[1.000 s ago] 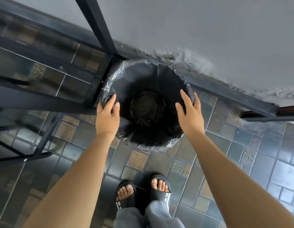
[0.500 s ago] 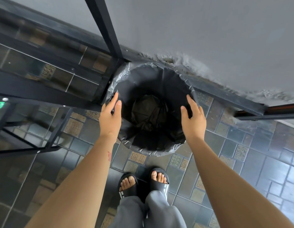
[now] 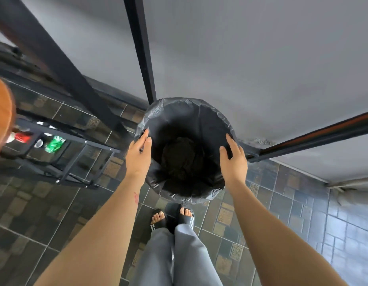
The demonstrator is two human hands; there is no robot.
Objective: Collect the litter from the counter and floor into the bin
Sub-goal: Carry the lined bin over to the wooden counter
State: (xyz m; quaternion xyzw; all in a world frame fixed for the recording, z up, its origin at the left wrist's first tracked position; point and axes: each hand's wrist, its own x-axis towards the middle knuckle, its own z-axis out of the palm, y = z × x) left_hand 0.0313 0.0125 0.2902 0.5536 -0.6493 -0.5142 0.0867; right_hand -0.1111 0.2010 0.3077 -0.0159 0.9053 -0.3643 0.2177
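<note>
A round bin lined with a black plastic bag is right in front of me, above my sandalled feet. Something dark lies crumpled at its bottom. My left hand grips the left side of the rim, fingers over the bag's edge. My right hand presses on the right side of the rim. A green can and a red can lie at the far left, beneath a black metal frame.
A black metal post rises behind the bin against a grey wall. A slanted black beam crosses at the left, and a dark rail runs off right. An orange-brown wooden edge shows at far left. The floor is dark tile.
The bin has come away from the wall corner and nearer to me, held between both hands. My view has risen and swung, bringing the cans at the left into sight.
</note>
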